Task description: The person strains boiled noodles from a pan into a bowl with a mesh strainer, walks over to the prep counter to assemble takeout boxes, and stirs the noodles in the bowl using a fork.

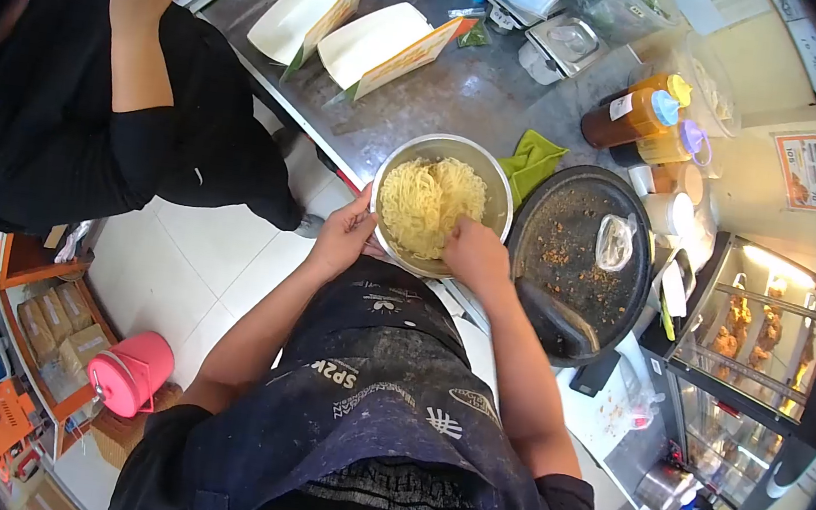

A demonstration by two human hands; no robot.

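Observation:
A round metal bowl (503, 190) of pale yellow noodles (417, 204) is at the counter's front edge, close to my body. My left hand (341, 238) grips the bowl's left rim, with its fingers bent around the side. At the lower right of the noodles is my right hand (475, 256), its fingers curled down into the bowl; whatever they hold is hidden. A green cloth (533, 165) lies just right of the bowl. Next to it is a large black round pan (574, 214) with brown crumbs and a small clear plastic item (615, 243).
Two open paper boxes (299, 16) (372, 44) stand on the counter (487, 93). Sauce bottles (616, 121) line the right wall. A lit display case (756, 340) holds fried food at right. Another person in black (197, 120) is close on the left, one hand raised.

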